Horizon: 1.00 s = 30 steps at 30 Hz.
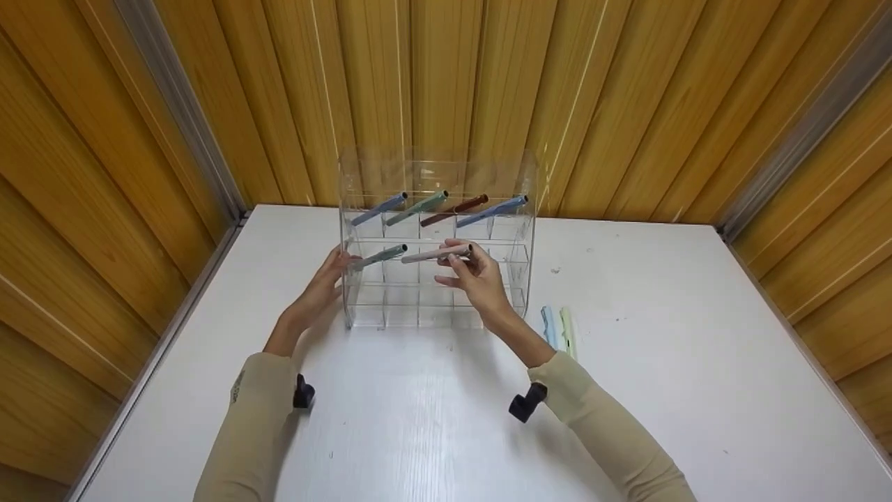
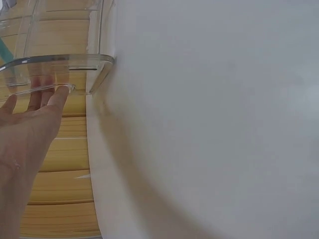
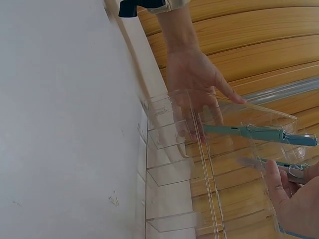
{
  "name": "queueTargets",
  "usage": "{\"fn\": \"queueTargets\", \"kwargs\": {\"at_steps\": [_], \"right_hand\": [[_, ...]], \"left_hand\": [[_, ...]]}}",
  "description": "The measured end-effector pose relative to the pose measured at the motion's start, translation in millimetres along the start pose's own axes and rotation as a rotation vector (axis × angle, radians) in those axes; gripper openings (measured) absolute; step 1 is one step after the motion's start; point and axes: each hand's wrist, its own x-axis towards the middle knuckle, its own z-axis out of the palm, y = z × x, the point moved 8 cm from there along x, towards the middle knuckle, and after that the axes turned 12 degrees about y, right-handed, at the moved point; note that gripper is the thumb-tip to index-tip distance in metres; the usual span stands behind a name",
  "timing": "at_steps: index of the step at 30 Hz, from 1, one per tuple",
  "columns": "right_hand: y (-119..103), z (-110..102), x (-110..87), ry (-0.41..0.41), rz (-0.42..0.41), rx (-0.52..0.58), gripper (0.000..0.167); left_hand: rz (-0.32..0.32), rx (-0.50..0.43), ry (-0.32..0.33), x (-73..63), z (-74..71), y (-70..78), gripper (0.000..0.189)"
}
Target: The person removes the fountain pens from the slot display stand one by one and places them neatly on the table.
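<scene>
A clear acrylic pen rack with tiered compartments stands upright on the table. My right hand pinches a pale pinkish-grey pen between thumb and fingers. That pen slants over the middle tier, cap end toward me. To its left in the same tier leans a dark green pen. My left hand rests against the rack's left side panel; in the left wrist view its extended fingers touch the clear plastic. Blue, green, dark red and blue pens slant in the upper tier, such as the dark red pen.
A light blue pen and a light green pen lie on the white table, right of the rack and beside my right forearm. A wood-look panel wall rises close behind the rack.
</scene>
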Motion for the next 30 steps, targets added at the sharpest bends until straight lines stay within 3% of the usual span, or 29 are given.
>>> {"fn": "queueTargets", "kwargs": {"at_steps": [20,25,30], "right_hand": [[-30,-41,-8.5,0.050,-0.119,0.031,0.034],[-35,-59,-10.8,0.107,-0.135,0.048,0.034],[-40,-73,-14.5,0.145,-0.143,-0.004,0.036]], "left_hand": [[-0.015,0.009,0.005,0.0,2.1,3.2,0.076],[-0.015,0.011,0.009,0.5,1.6,4.9,0.077],[-0.004,0.008,0.000,0.0,1.9,6.0,0.074]]}}
